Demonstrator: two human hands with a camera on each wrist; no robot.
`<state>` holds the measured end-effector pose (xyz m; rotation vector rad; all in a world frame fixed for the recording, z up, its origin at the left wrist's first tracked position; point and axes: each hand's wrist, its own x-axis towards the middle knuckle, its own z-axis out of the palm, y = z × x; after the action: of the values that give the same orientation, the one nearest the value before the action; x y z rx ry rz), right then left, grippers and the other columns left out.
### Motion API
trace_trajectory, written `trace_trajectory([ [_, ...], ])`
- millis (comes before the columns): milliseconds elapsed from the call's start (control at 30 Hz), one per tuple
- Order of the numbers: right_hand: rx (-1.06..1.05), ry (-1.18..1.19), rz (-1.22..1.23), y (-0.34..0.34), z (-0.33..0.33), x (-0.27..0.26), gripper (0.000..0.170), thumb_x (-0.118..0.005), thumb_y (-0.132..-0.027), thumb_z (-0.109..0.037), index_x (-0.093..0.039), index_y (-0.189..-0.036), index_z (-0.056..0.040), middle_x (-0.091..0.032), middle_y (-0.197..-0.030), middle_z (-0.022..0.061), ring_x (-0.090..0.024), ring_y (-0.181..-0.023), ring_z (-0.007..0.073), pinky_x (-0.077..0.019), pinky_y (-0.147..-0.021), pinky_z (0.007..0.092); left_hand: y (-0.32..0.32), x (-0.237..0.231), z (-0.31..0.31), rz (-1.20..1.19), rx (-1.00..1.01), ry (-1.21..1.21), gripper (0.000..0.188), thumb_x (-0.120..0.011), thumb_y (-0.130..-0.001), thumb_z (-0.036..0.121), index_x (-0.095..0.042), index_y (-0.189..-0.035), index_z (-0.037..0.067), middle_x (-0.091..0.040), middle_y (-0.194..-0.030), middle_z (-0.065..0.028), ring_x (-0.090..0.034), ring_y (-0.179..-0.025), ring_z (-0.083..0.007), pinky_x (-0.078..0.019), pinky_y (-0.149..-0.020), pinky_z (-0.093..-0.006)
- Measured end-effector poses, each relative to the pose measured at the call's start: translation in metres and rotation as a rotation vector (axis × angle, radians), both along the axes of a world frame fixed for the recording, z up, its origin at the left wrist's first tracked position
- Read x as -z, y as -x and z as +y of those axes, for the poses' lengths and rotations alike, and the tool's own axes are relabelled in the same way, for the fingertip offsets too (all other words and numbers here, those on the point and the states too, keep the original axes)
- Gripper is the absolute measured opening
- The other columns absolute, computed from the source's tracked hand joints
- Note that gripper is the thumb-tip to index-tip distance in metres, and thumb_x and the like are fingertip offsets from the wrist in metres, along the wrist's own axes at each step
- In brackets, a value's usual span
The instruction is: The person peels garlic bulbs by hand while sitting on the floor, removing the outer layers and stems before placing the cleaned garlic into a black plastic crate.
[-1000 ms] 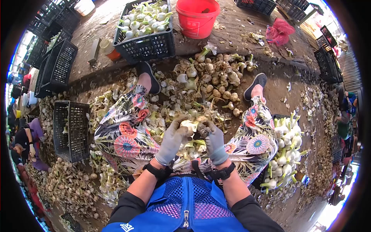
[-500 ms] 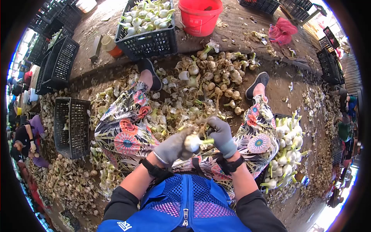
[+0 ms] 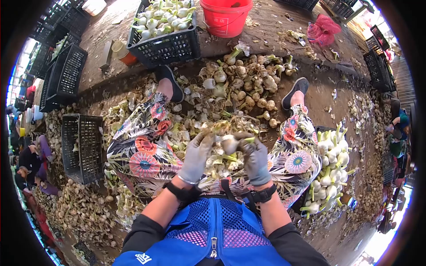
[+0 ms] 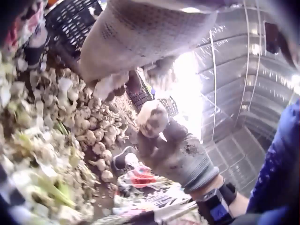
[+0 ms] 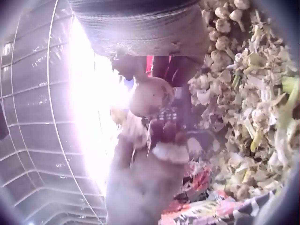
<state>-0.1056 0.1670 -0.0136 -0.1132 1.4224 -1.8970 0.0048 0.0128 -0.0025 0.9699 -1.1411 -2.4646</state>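
Both hands wear grey work gloves with dirt-stained fingers and meet above the lap. The right hand [image 3: 256, 160] grips a garlic bulb [image 3: 230, 144], its green stem cut short and poking out to the right. In the right wrist view the round bulb [image 5: 152, 97] shows pale, with brown marks. Close on the bulb's left side is the left hand [image 3: 196, 154], fingers curled and pinching a pale strip of garlic skin [image 5: 171, 153]. Under the hands lies a heap of peeled skins and stems [image 3: 182, 133]. Unpeeled garlic bulbs [image 3: 253, 84] are piled between the feet.
A crate of cleaned garlic [image 3: 166, 48] and a red bucket [image 3: 222, 22] stand ahead. More cleaned bulbs [image 3: 330, 162] fill a crate by the right leg. A black crate [image 3: 82, 148] stands at the left. Other people sit at both far sides.
The left hand held the bulb half a second ago, with its stem pointing right; now the right hand holds it. The left hand has moved up and pulls at skin beside the bulb.
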Motion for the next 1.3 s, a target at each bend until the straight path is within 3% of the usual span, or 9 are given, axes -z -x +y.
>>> trace_trajectory([
  [133,0.182,-0.109,0.118,0.020,0.017,0.011,0.024,-0.058,-0.087,0.003,-0.068,-0.109,0.0002,-0.066,-0.115,0.0093,-0.061,-0.105,0.0143,-0.0502,-0.086,0.0239,-0.025,0.002,-0.034,-0.225,0.531,0.342,0.046,-0.058,-0.097,0.035,-0.059,-0.119,-0.006,-0.065,-0.109,-0.0080,-0.061,-0.095,-0.0136,-0.0493,-0.084,-0.0303],
  [233,0.124,-0.196,0.322,0.013,0.012,0.001,0.026,-0.062,-0.085,0.000,-0.068,-0.111,-0.0042,-0.064,-0.116,0.0092,-0.058,-0.110,0.0173,-0.0495,-0.088,0.0271,-0.027,0.025,-0.032,-0.407,0.466,1.442,0.050,-0.060,-0.094,0.033,-0.055,-0.125,-0.005,-0.068,-0.101,-0.0171,-0.064,-0.090,-0.0206,-0.0485,-0.086,-0.0325],
  [333,0.039,-0.318,0.951,-0.003,-0.006,-0.013,0.032,-0.057,-0.084,0.004,-0.069,-0.111,-0.0096,-0.062,-0.116,0.0106,-0.057,-0.112,0.0230,-0.0485,-0.089,0.0315,0.016,-0.036,-0.015,-0.307,0.453,0.603,0.055,-0.057,-0.095,0.033,-0.050,-0.131,-0.009,-0.067,-0.103,-0.0155,-0.064,-0.098,-0.0209,-0.0502,-0.086,-0.0323],
  [533,-0.163,-0.447,1.192,-0.008,-0.007,-0.027,0.036,-0.072,-0.076,0.002,-0.069,-0.110,-0.0109,-0.061,-0.113,0.0118,-0.058,-0.107,0.0279,-0.0470,-0.091,0.0351,0.022,0.002,-0.007,-0.203,0.441,0.311,0.036,-0.051,-0.089,0.002,-0.055,-0.123,-0.008,-0.066,-0.103,-0.0116,-0.064,-0.090,-0.0126,-0.0539,-0.078,-0.0265],
  [667,0.036,-0.336,0.847,-0.006,0.000,-0.026,0.038,-0.074,-0.072,0.008,-0.069,-0.108,-0.0051,-0.061,-0.115,0.0113,-0.059,-0.109,0.0261,-0.0459,-0.095,0.0314,0.004,0.016,-0.020,-0.254,0.429,0.604,0.043,-0.057,-0.085,0.008,-0.055,-0.127,-0.002,-0.067,-0.106,-0.0158,-0.065,-0.096,-0.0239,-0.0503,-0.087,-0.0319],
  [733,0.000,-0.350,0.813,-0.001,0.000,-0.027,0.037,-0.075,-0.072,0.006,-0.069,-0.107,-0.0051,-0.062,-0.115,0.0115,-0.059,-0.110,0.0253,-0.0457,-0.095,0.0304,0.004,-0.007,-0.024,-0.239,0.349,1.207,0.045,-0.061,-0.086,0.014,-0.054,-0.128,0.001,-0.062,-0.116,-0.0181,-0.061,-0.107,-0.0307,-0.0478,-0.094,-0.0362],
  [1000,-0.035,-0.294,0.762,0.006,0.000,-0.021,0.028,-0.065,-0.080,0.008,-0.068,-0.106,-0.0013,-0.067,-0.101,0.0090,-0.064,-0.095,0.0195,-0.0489,-0.086,0.0274,0.014,-0.034,-0.023,-0.093,0.599,1.118,0.012,-0.066,-0.088,0.013,-0.067,-0.095,0.005,-0.064,-0.100,-0.0119,-0.062,-0.093,-0.0317,-0.0488,-0.082,-0.0386],
  [1100,0.321,-0.186,-0.023,0.015,0.016,0.013,0.029,-0.045,-0.086,0.008,-0.065,-0.106,0.0065,-0.067,-0.089,0.0033,-0.059,-0.076,0.0078,-0.0468,-0.070,0.0211,-0.011,-0.019,-0.012,0.002,0.910,1.080,0.018,-0.063,-0.089,0.025,-0.066,-0.094,0.008,-0.063,-0.097,-0.0124,-0.061,-0.089,-0.0320,-0.0472,-0.081,-0.0420],
  [1300,0.384,-0.116,-0.121,0.000,0.015,0.024,0.026,-0.057,-0.091,-0.011,-0.065,-0.113,0.0001,-0.067,-0.088,0.0004,-0.061,-0.073,0.0091,-0.0478,-0.063,0.0241,-0.011,-0.008,-0.019,-0.260,0.844,1.193,0.041,-0.060,-0.090,0.045,-0.065,-0.098,0.005,-0.059,-0.106,-0.0187,-0.058,-0.103,-0.0358,-0.0457,-0.087,-0.0431],
])
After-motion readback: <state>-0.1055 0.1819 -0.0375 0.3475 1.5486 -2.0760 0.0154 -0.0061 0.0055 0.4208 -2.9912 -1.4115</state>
